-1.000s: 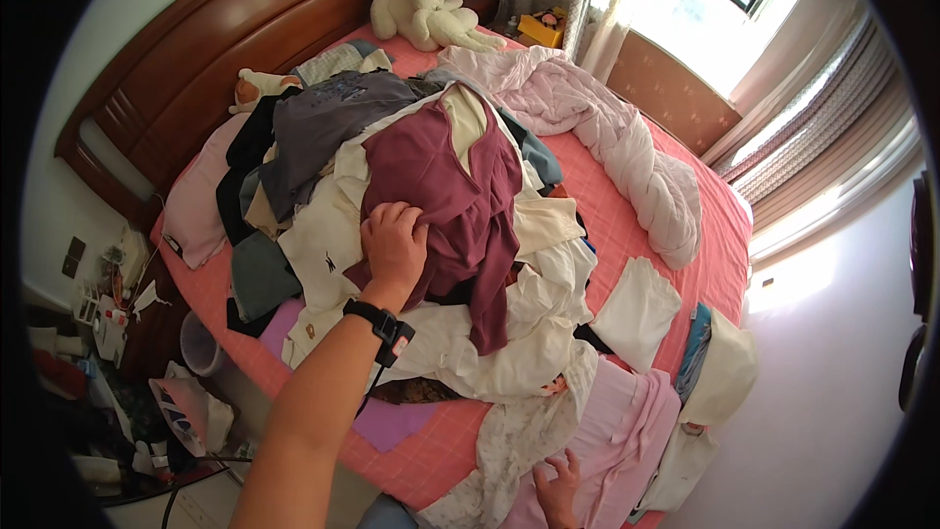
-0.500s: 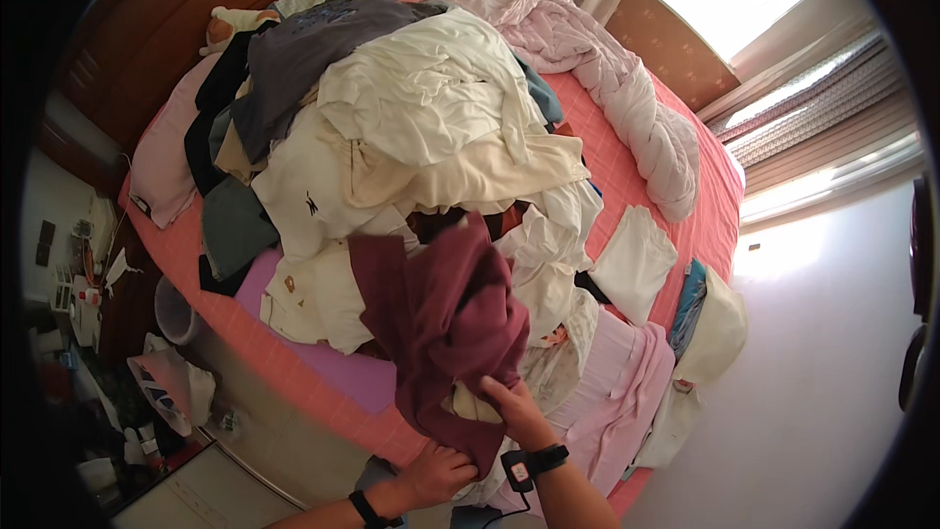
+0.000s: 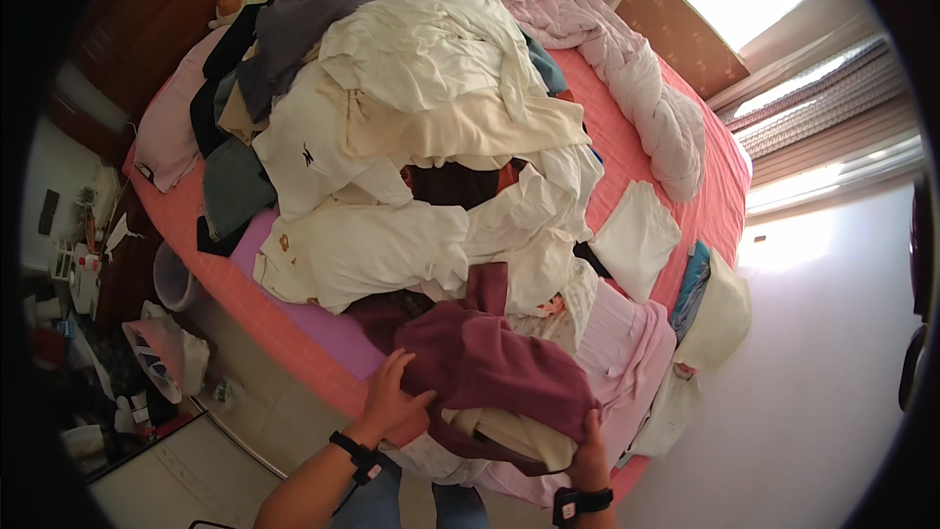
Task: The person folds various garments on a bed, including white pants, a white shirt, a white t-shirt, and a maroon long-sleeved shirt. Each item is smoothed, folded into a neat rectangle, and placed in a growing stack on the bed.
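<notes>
A maroon garment (image 3: pixel 499 358) lies bunched at the near edge of the bed, its open end turned toward me and showing a cream inside (image 3: pixel 524 439). My right hand (image 3: pixel 589 458) grips the rim of that opening at its right side, thumb on top. Against the garment's left side rests my left hand (image 3: pixel 390 402), fingers spread and thumb apart, not closed on the cloth. Just beyond lies a white top (image 3: pixel 377 240) with small brown marks. Whether the garment is a sweatshirt or another top, I cannot tell.
A large heap of clothes (image 3: pixel 421 49) covers the middle of the pink bed (image 3: pixel 627 127). Folded clothes (image 3: pixel 720 313) hang at the right edge, near a pale pink cloth (image 3: pixel 636 343). A twisted quilt (image 3: pixel 627 69) lies far right. Left on the floor stand a bin (image 3: pixel 176 279) and a bag (image 3: pixel 166 358).
The maroon garment has come down from being held up and now lies lower, opening toward me. My left hand has let go and moved up-left; my right hand has shifted right along the rim.
</notes>
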`<state>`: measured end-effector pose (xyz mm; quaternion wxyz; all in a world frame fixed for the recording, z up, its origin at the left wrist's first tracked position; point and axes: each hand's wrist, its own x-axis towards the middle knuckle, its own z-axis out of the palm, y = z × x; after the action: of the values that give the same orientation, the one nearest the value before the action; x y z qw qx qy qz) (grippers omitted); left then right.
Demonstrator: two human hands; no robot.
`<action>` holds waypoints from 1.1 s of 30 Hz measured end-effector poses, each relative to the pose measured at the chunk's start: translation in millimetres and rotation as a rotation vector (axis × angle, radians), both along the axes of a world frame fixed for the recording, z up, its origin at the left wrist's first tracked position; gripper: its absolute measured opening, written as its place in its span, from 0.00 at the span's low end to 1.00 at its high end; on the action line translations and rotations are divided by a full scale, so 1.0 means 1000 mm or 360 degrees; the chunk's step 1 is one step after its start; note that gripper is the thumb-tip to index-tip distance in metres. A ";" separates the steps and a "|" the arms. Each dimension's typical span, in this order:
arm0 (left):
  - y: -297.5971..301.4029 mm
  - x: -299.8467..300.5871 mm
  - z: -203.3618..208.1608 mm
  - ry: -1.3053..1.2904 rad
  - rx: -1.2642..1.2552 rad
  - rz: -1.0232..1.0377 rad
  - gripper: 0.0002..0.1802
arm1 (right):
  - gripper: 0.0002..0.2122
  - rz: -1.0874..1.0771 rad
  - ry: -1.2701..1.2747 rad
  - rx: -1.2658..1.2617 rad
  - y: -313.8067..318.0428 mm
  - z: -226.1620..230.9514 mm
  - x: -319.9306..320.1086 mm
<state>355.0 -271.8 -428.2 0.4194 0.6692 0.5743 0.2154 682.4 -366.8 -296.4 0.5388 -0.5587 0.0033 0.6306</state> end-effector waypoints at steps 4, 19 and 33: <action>-0.002 0.054 -0.013 -0.0163 -0.0306 -0.0330 0.40 | 0.24 -0.0183 -0.0676 0.0092 -0.017 0.003 0.112; -0.053 0.168 0.009 0.0179 -0.0020 -0.0858 0.24 | 0.25 0.0851 -0.1592 -0.0438 -0.134 -0.128 0.083; -0.178 0.245 0.042 -0.0174 0.0291 -0.1299 0.11 | 0.27 0.0397 -0.1104 -0.0367 -0.168 -0.128 0.119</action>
<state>600.1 -449.4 -385.9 0.4390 0.8639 0.2175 0.1169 801.5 -535.0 -424.8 0.3607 -0.7919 -0.1762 0.4601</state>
